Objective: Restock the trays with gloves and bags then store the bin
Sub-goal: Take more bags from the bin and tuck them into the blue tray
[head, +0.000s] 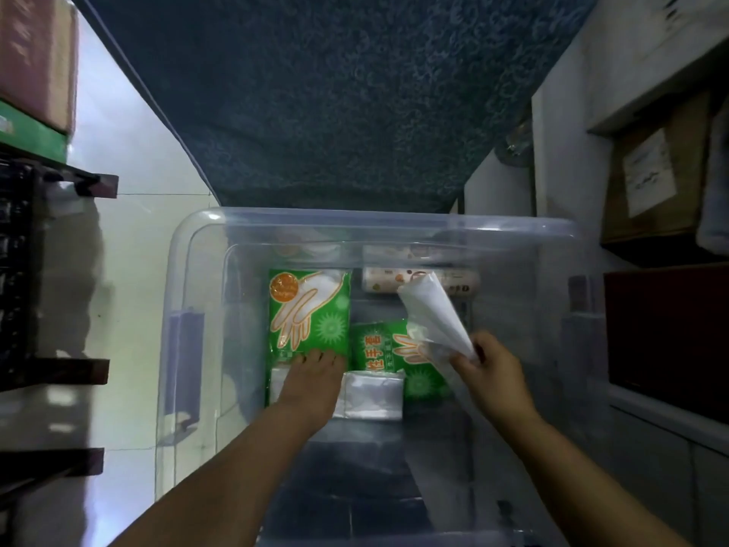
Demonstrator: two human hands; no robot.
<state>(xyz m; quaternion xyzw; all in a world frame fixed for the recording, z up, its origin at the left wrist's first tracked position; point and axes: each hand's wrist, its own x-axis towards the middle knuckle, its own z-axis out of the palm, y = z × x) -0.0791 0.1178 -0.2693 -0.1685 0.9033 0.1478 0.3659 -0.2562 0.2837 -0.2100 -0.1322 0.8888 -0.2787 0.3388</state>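
Observation:
A clear plastic bin (197,246) stands on the floor below me. Inside it lie a green glove pack (309,309), a second green glove pack (398,349), a white folded bag pack (372,394) and a patterned roll (384,280) at the far side. My left hand (311,382) reaches down with its fingers on the lower edge of the first green glove pack. My right hand (491,377) grips a white bundle of plastic bags (434,311) that sticks up and away over the bin.
A dark blue patterned mat (335,92) lies beyond the bin. Dark shelving (47,270) with boxes stands to the left. White cabinets and cardboard boxes (655,171) line the right side. The pale floor (130,250) shows at the left of the bin.

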